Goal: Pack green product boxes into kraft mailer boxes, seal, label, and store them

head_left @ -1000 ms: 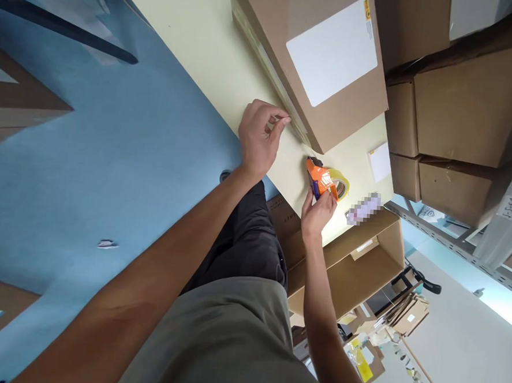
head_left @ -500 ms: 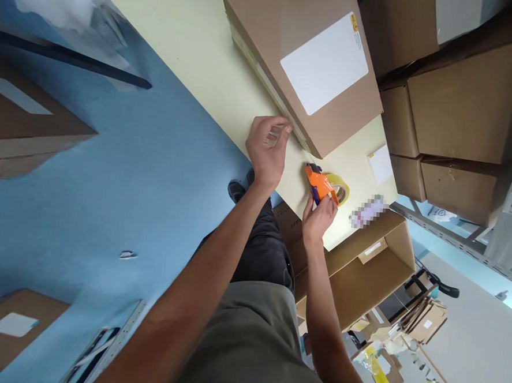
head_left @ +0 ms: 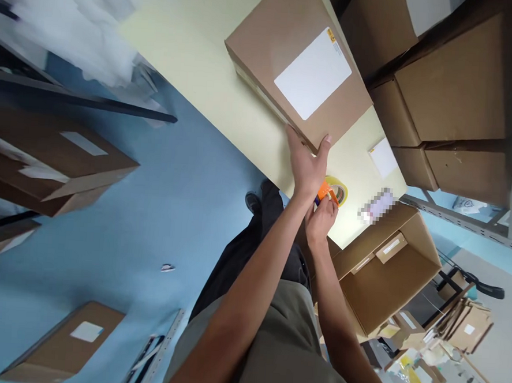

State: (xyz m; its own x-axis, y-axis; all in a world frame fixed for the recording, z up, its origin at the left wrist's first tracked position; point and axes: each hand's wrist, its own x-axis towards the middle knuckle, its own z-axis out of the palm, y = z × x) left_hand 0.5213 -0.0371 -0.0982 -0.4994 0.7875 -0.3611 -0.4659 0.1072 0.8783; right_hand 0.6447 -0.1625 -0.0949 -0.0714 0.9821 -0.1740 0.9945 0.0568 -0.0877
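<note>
At the corner of a cardboard box (head_left: 256, 41) nearest the R hand, L hand (head_left: 305, 168) is spread wide: thumb at the top edge, fingers against the long side, touching w/o closing round it. R hand (head_left: 321, 221) is curled tight on an orange tape dispenser (head_left: 324, 191) w/ a yellow tape roll (head_left: 344, 192); L hand hides part of the dispenser. Box lies flat on a pale yellow worktop (head_left: 190, 54), top shut, white label (head_left: 313, 73) facing up; contents hidden. Dispenser is just beside its corner, also over the worktop.

Further right on same surface: white card (head_left: 383, 157), then a pixelated item (head_left: 377, 206), can't tell what. Past the worktop's end, an open carton (head_left: 388, 292); inside, small labelled pcs (head_left: 391, 248) sit against one wall. Brown cartons (head_left: 453, 82) stacked alongside, insides not visible. Floor, far L: carton w/ white label (head_left: 86, 331), contents can't be seen.
</note>
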